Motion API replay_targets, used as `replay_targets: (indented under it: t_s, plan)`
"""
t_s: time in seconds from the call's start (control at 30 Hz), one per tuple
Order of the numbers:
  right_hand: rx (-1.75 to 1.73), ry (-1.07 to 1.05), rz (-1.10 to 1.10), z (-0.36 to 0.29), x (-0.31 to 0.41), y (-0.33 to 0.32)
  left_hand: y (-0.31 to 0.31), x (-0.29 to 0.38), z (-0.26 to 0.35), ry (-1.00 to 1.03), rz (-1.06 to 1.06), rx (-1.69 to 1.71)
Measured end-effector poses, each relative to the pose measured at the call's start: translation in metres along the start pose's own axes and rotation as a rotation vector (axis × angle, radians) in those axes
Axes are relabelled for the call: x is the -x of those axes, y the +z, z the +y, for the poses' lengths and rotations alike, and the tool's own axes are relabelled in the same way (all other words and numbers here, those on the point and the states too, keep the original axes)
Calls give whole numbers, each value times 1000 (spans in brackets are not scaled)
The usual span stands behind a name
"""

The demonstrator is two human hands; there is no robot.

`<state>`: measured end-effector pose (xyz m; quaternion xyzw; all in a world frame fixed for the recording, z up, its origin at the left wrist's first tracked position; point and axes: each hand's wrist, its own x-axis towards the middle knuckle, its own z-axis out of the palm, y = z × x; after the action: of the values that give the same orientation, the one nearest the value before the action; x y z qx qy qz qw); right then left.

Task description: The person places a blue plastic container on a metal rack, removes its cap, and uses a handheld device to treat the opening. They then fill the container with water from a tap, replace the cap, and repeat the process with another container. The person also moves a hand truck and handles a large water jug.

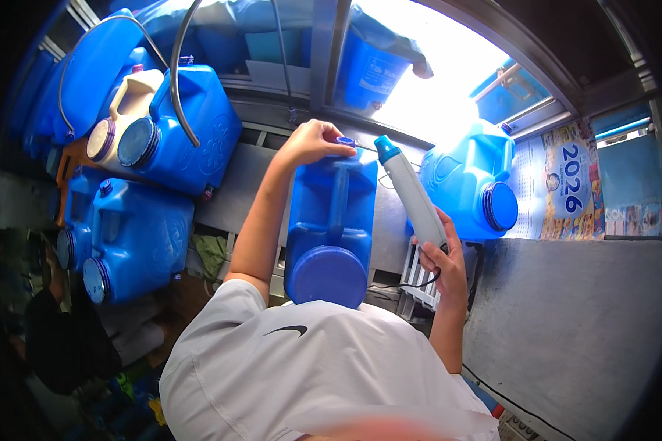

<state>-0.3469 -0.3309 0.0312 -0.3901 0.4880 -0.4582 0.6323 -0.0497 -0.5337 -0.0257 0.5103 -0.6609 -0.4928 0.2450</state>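
In front of my chest stands a blue plastic water jug [331, 220] with a moulded handle and a large round blue lid [330, 277] facing me. At its far end, my left hand [313, 144] pinches the small purple-blue cap [346, 141] between thumb and fingers. My right hand [443, 251] grips the lower body of a slim grey heat gun [414, 195]. The teal nozzle [386, 149] of the gun points up and away, to the right of the small cap and apart from it. A black cord [419, 284] hangs from the gun's base.
Several blue jugs [143, 231] and a cream jug [138, 91] stand at left. Another blue jug [466, 182] is at right, beside a wall calendar [562, 182]. A curved metal pipe [176, 71] arches at upper left. Someone in dark clothing [60, 336] is at lower left.
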Motion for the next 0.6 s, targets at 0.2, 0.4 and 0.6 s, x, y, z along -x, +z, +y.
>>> replay_targets:
  t_s: [0.2,0.4,0.6]
  plan:
    - [-26,5,-4,3,-2,0,-18,-10,-5,90,-278,153]
    - [-47,2,16,2,1,0,4,8,20,-48,103,-216]
    - [-100,47,58,-1,27,-10,-6,-2,-1,73,-34,-21]
